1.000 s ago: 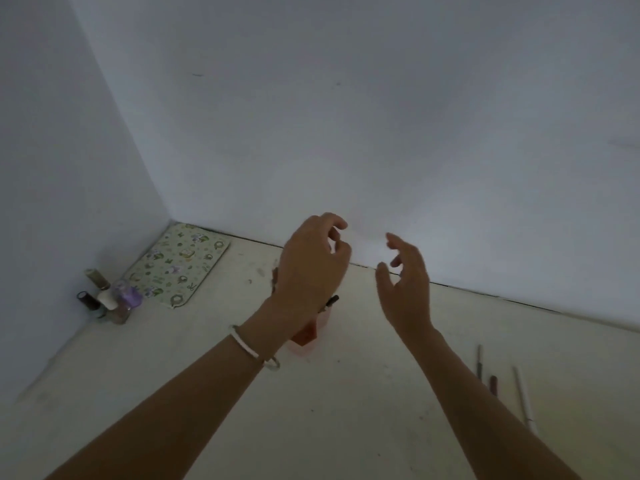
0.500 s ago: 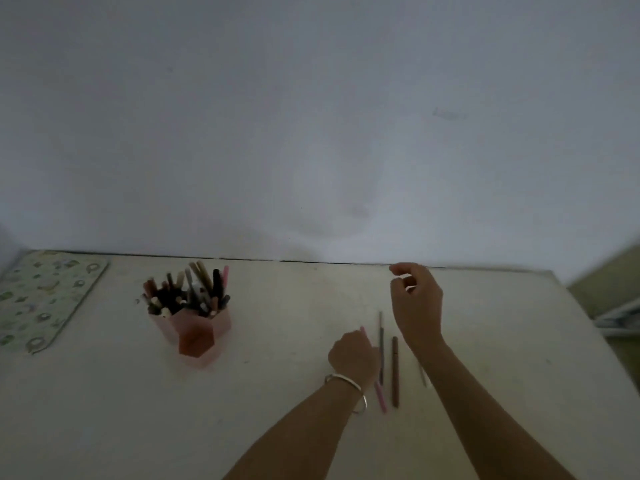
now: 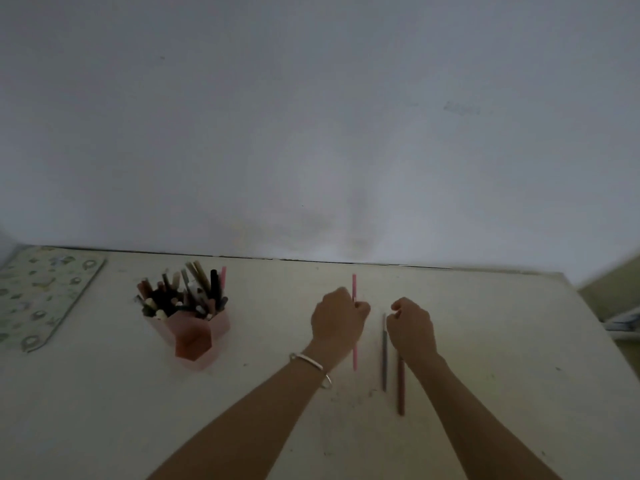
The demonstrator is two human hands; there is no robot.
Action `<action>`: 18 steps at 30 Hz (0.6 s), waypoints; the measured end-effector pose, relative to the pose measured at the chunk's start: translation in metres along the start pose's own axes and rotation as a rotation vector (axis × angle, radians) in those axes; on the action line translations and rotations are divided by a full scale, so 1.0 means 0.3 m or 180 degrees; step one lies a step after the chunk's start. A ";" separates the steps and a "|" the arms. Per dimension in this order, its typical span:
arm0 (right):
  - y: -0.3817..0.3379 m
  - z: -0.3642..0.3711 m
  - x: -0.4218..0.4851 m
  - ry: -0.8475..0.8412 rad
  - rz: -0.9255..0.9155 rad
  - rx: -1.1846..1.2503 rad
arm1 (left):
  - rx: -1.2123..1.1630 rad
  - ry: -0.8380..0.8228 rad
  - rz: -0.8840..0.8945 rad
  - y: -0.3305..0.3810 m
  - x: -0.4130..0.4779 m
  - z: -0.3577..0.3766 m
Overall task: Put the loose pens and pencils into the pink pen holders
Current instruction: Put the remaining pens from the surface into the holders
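A cluster of pink hexagonal pen holders [image 3: 199, 332] stands at the left of the pale table [image 3: 104, 410], packed with several pens and pencils. My left hand [image 3: 337, 322] is closed around a pink pen [image 3: 354, 289], which points away from me; its ends stick out above and below the fist. To its right a grey pencil [image 3: 384, 358] and a brown pen [image 3: 401, 389] lie flat, side by side. My right hand [image 3: 412, 329] rests over the brown pen's far end with curled fingers. Whether it grips anything is hidden.
A patterned mat [image 3: 41, 296] lies at the far left against the wall. The white wall [image 3: 311, 133] runs along the table's back edge. The table's right edge [image 3: 602, 341] slants down at the right, with blurred objects beyond it.
The view swung right from the holders to the loose pens. My left hand closed on the pink pen and raised it. My right hand came down onto the brown pen's end.
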State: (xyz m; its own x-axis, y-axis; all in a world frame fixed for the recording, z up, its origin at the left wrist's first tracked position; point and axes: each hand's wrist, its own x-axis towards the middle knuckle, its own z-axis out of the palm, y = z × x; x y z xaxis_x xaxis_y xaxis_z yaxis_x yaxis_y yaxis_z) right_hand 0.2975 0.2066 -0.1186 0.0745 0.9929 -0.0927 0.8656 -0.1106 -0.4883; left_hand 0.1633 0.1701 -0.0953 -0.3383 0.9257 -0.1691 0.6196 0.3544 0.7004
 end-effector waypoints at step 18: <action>-0.508 0.042 -0.095 0.0395 -0.1233 0.1868 | -0.0279 0.1875 0.0960 -0.280 -0.044 -0.799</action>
State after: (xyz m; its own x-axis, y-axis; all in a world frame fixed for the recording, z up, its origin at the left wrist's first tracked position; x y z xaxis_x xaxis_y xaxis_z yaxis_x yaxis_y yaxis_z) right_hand 0.1571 0.1946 -0.0524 -0.0984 0.9594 0.2644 0.4346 0.2804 -0.8558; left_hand -0.0540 0.0964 0.0142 -0.5050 0.7467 0.4329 0.6962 0.0560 0.7157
